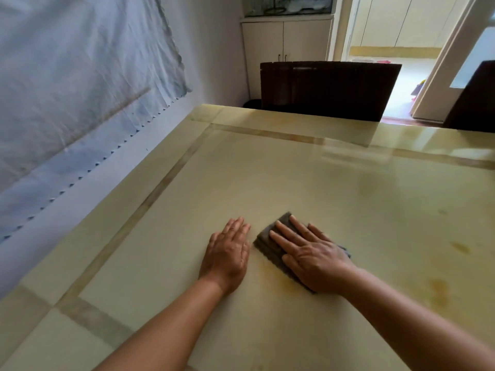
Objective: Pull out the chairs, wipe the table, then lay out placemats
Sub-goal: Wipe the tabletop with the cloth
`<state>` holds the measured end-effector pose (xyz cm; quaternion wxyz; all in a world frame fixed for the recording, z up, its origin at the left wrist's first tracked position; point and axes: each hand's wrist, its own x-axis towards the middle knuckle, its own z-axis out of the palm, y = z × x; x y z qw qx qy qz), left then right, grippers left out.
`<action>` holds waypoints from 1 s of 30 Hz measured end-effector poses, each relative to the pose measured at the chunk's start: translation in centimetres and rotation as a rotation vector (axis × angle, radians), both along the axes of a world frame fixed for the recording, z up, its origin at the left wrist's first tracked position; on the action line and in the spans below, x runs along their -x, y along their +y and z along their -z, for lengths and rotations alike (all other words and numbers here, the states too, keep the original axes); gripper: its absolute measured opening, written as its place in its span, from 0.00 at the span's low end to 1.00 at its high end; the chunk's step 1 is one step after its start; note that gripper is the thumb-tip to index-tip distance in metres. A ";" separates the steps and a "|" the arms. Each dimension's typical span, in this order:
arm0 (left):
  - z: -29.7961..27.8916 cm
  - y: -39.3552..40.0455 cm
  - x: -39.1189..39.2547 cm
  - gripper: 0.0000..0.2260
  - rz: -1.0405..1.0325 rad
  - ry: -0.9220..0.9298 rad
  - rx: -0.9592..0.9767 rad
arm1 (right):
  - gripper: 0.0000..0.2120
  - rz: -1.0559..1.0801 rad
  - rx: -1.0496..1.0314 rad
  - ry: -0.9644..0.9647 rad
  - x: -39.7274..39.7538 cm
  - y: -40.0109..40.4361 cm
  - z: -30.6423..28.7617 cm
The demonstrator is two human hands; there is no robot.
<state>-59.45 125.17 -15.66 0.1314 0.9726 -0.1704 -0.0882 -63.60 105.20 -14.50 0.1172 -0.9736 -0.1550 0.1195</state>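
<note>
A glossy cream table (pixel 294 178) with a tan inlaid border fills the view. My right hand (pixel 310 253) lies flat with straight fingers on a folded dark grey cloth (pixel 270 245), pressing it to the tabletop. My left hand (pixel 227 253) rests palm down on the bare table just left of the cloth, fingers straight. A dark wooden chair (pixel 326 89) stands at the far edge of the table, and part of a second dark chair (pixel 474 100) shows at the far right.
A wall hung with a pale wrinkled sheet (pixel 80 84) runs along the table's left side. A cream cabinet (pixel 286 49) stands behind the far chair, beside an open doorway (pixel 396 84). Yellowish stains (pixel 439 290) mark the table on the right.
</note>
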 end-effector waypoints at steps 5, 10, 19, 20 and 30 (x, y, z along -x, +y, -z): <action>0.0 3.2 5.9 0.25 0.057 0.037 -0.004 | 0.28 -0.106 0.018 0.000 6.6 6.5 0.2; -0.7 8.3 11.3 0.26 0.069 0.075 -0.062 | 0.27 -0.174 0.002 0.024 11.6 11.3 0.4; -2.5 13.2 18.4 0.24 0.053 0.143 -0.048 | 0.34 -0.301 0.041 0.072 18.9 16.0 -0.4; -2.5 13.3 18.7 0.24 0.050 0.140 -0.047 | 0.36 -0.311 0.043 0.073 19.1 16.1 -0.4; -3.6 12.5 23.8 0.26 0.211 0.157 -0.065 | 0.28 -0.338 0.087 0.062 24.4 14.5 -0.5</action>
